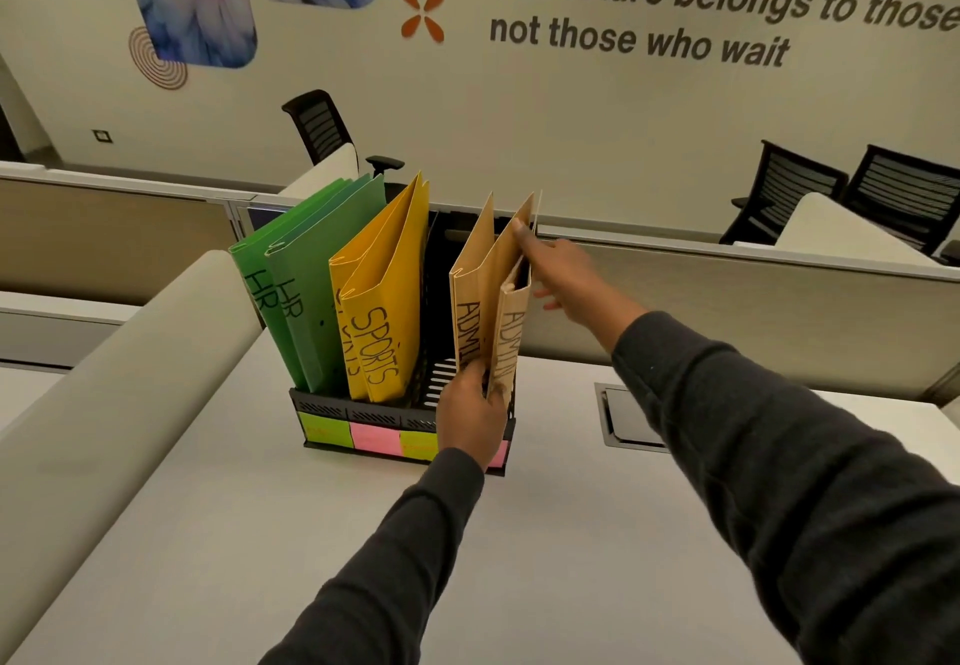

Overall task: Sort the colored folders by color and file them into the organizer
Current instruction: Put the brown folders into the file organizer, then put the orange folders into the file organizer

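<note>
Two grips seat a brown ADMIN folder in the organizer's end slot

The left grip (470, 417) clenches the low spine of the ADMIN folder (511, 332), likely to guide its foot into the slot, while the right grip (563, 269) is released, one fingertip on the top edge to keep it upright; it stands just beside the second ADMIN folder (470, 295), with yellow SPORTS folders (384, 311) and green HR folders (301, 301) further left, grouped by colour, in the black organizer (343, 410) fronted by sticky notes (374, 437) near the far edge of the bench (260, 534); sorting looks almost finished
</note>
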Tool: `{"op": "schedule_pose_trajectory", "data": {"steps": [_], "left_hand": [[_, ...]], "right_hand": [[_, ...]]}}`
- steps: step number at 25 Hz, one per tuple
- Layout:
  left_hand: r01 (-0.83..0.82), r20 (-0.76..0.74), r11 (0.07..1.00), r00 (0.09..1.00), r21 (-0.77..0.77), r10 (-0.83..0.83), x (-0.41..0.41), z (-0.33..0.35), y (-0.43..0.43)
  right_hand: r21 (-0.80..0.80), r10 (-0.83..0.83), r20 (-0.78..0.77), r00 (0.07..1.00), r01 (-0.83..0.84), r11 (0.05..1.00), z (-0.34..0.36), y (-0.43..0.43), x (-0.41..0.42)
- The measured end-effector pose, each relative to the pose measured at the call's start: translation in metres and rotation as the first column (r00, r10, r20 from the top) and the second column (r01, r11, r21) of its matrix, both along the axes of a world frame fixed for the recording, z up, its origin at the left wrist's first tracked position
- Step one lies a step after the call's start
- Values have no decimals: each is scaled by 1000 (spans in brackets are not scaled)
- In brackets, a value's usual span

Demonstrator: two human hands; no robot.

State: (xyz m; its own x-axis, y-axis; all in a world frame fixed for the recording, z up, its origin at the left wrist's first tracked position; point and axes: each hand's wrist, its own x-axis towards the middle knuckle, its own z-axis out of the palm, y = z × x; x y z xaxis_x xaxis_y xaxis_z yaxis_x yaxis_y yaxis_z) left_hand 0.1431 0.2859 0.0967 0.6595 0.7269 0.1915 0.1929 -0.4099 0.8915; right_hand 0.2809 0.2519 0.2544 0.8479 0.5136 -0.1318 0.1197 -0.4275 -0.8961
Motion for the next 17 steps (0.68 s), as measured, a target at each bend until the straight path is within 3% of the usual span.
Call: {"op": "schedule_pose_trajectory", "data": {"steps": [2, 4, 8, 13, 17], "left_hand": [[-47, 28, 999, 999, 5, 47, -5, -1, -9], [-108, 61, 992, 993, 70, 104, -13, -2, -17], [-120, 69, 989, 991, 88, 114, -35, -12, -47], [73, -172, 993, 983, 89, -57, -63, -48, -110], [326, -478, 933, 850, 149, -221, -84, -88, -174]], "right_hand": [[40, -49, -41, 998, 51, 998, -6, -5, -5], [84, -77, 11, 997, 76, 994, -12, -18, -9], [-31, -75, 161, 984, 81, 996, -68, -89, -18], [-352, -39, 231, 972, 121, 928, -176, -229, -40], [-646, -66, 242, 968, 212, 733, -238, -355, -59]]}}
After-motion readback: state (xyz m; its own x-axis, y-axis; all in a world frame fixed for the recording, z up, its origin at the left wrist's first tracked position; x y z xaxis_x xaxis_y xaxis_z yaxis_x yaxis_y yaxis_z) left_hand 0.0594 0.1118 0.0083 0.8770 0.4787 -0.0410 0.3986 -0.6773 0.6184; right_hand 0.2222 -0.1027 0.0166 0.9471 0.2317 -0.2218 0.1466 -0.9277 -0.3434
